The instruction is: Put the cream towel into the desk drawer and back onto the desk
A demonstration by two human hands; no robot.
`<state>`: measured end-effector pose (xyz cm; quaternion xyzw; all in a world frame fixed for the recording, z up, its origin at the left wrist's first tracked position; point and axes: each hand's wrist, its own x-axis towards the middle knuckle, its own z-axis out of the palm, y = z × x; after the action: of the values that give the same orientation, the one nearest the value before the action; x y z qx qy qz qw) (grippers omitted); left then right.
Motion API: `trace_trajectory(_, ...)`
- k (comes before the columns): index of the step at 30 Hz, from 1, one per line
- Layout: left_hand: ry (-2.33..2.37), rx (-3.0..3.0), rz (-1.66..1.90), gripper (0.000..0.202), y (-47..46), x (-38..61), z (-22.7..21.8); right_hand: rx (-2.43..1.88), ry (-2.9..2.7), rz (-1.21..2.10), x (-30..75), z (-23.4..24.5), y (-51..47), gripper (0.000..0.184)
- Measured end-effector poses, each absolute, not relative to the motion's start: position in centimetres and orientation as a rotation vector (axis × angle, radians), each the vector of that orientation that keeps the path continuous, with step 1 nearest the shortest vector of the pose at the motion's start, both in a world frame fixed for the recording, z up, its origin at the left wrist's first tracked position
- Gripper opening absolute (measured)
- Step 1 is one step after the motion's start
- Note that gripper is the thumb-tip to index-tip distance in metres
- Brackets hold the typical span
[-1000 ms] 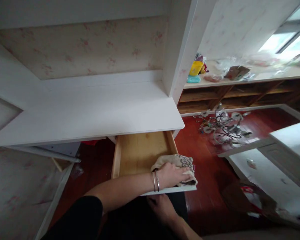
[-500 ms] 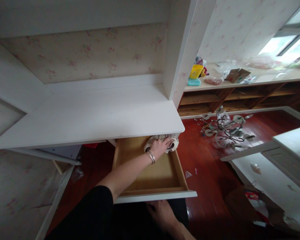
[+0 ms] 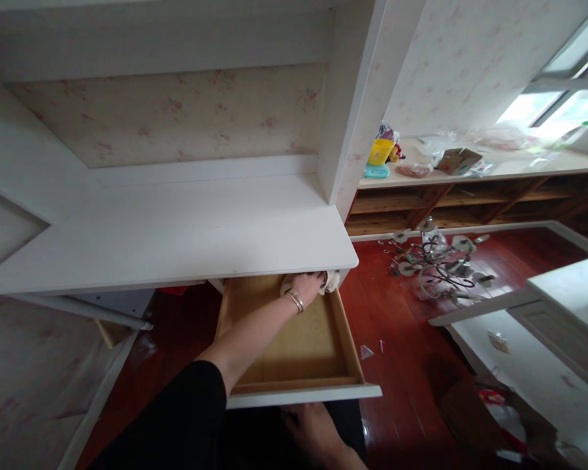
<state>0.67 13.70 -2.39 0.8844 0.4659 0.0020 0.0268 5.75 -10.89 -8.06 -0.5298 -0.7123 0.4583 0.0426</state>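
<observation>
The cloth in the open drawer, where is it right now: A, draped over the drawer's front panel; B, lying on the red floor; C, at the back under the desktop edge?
C: the left hand presses the cloth into the drawer's far end, half hidden beneath the desktop.

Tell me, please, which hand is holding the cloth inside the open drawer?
The left hand, wearing bracelets, presses the cloth at the drawer's back; the right hand stays below its front.

Left hand [image 3: 308,288] outstretched, fingers curled
</observation>
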Motion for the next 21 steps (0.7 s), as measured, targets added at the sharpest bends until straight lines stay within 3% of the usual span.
trace_trajectory(4,1.334,2.831,-0.01,0.061,10.1,-2.1,0.8,-1.58,-2.203,1.387,5.9,-8.5,-10.9,0.029)
trace_trajectory(7,1.246,2.852,0.033,0.063,6.1,-5.0,3.9,-1.608,-2.259,1.359,5.8,-8.6,-10.6,0.028)
trace_trajectory(12,1.286,2.42,0.401,0.075,-1.4,-10.4,6.9,-1.606,-2.344,1.265,5.5,-8.2,-9.1,0.027)
trace_trajectory(17,1.71,1.217,1.112,0.051,-7.3,-15.2,7.0,-1.563,-2.311,1.281,5.3,-7.3,-6.4,0.029)
trace_trajectory(21,1.902,0.654,1.281,0.046,-9.8,-17.4,7.9,-1.478,-2.288,1.315,5.3,-6.9,-3.4,0.033)
